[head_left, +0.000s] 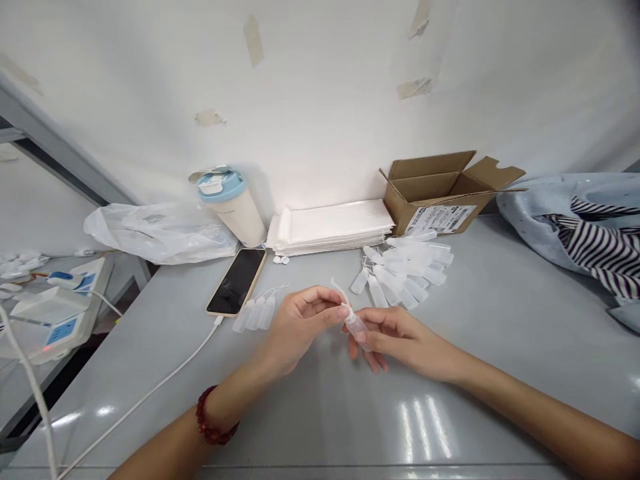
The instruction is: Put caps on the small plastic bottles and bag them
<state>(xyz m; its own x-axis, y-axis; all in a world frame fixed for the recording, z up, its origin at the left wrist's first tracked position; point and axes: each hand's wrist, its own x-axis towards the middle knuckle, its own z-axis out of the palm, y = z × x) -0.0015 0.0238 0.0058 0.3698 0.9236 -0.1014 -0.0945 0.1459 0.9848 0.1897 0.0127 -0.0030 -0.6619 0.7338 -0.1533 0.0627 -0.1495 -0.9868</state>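
Note:
Above the middle of the grey table, both hands meet on one small translucent plastic bottle [357, 327] with a thin pale stem rising from its top. My left hand [305, 323] pinches the bottle's neck between thumb and fingertips. Wrapped round its body are the thumb and fingers of my right hand [395, 339]. The bottle is tilted, its stem pointing up and to the left. Several similar bottles [256, 313] lie in a row to the left of my left hand. A larger pile of them [407, 270] lies beyond my right hand.
A phone [237, 281] on a white charging cable lies at left. Behind it stand a tumbler [235, 207] and a white plastic bag [163, 233]. A stack of white packets [333, 227], an open cardboard box [440, 193] and striped cloth [595, 233] line the back.

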